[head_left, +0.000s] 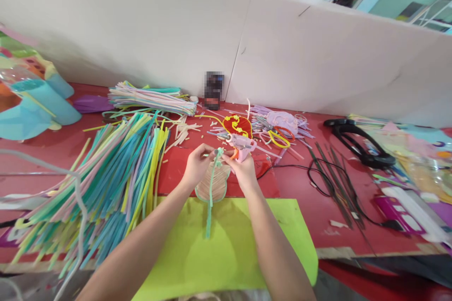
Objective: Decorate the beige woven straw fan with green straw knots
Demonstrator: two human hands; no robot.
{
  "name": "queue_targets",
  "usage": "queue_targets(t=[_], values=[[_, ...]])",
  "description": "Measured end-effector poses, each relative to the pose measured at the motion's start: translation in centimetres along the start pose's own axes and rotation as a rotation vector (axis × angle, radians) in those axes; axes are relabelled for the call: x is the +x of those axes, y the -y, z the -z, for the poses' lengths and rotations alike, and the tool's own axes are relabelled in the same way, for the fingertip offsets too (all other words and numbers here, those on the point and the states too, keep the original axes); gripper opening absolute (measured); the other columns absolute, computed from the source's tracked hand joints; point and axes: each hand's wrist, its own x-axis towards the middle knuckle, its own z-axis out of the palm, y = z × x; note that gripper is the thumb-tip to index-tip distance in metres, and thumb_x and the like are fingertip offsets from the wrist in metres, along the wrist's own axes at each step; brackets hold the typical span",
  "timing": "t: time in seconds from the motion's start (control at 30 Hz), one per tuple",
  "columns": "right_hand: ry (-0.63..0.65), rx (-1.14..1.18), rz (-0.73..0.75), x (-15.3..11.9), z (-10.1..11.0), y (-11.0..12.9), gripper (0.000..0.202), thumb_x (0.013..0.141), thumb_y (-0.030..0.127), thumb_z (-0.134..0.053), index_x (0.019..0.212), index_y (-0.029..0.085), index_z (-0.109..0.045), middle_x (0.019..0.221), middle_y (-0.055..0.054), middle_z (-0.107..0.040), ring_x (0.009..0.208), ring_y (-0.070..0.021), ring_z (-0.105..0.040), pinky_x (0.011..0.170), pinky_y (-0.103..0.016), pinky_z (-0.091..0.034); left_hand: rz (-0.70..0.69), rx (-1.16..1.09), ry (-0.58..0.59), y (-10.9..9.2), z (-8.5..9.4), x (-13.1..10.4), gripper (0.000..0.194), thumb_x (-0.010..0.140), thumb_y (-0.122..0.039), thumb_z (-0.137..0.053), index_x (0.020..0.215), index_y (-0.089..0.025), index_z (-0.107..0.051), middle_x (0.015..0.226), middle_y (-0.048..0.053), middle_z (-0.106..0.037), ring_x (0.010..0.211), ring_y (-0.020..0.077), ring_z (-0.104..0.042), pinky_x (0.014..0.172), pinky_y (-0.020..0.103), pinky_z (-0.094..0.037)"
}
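At the middle of the table, my left hand (197, 164) pinches a pale green pipe-cleaner piece (219, 154) at its top. A long green stem (211, 188) hangs down from it over a beige, green-edged shape (219, 179). My right hand (242, 169) is closed around a pink glue gun (242, 145) with an orange trigger, its nozzle pointing left; its fingertips are beside the green piece. A yellow-green sheet (226, 254) lies under my forearms.
Bundles of coloured pipe cleaners (113, 174) lie left. Behind are a phone (213, 89), a red heart shape (237, 127) and yellow-handled scissors (278, 139). A black cable (319, 188), rods and a black ring-shaped object (363, 146) lie right. A wall (158, 33) stands behind.
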Motion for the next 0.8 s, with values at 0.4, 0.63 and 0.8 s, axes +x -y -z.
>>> queue_targets(t=[0.4,0.63,0.8], values=[[-0.022,0.024,-0.07,0.01,0.13,0.54,0.029,0.056,0.036,-0.078,0.073,0.016,-0.066,0.058,0.0,-0.063,0.053,-0.0154,-0.061,0.053,-0.03,-0.055,-0.037,0.115,0.234,-0.06,0.42,0.3,0.016,0.084,-0.031,-0.049,0.086,-0.018,-0.058,0.084,0.003,-0.063,0.079,0.0143,-0.059,0.073,0.026,-0.046],[-0.035,0.023,-0.044,-0.02,0.08,0.14,0.032,0.055,0.036,-0.079,0.075,0.016,-0.066,0.069,-0.002,-0.066,0.057,-0.0155,-0.063,0.055,-0.029,-0.056,-0.099,0.186,0.14,-0.39,0.6,0.18,0.011,0.08,-0.027,-0.054,0.084,-0.018,-0.059,0.084,0.003,-0.063,0.081,0.0147,-0.059,0.073,0.026,-0.047],[-0.059,0.033,0.043,-0.36,-0.46,-0.18,0.033,0.059,0.038,-0.077,0.081,0.016,-0.067,0.077,-0.003,-0.067,0.061,-0.014,-0.062,0.06,-0.029,-0.057,-0.02,0.021,0.052,0.03,0.08,-0.24,0.014,0.079,-0.031,-0.057,0.079,-0.017,-0.059,0.079,0.002,-0.063,0.075,0.0137,-0.059,0.07,0.025,-0.047]])
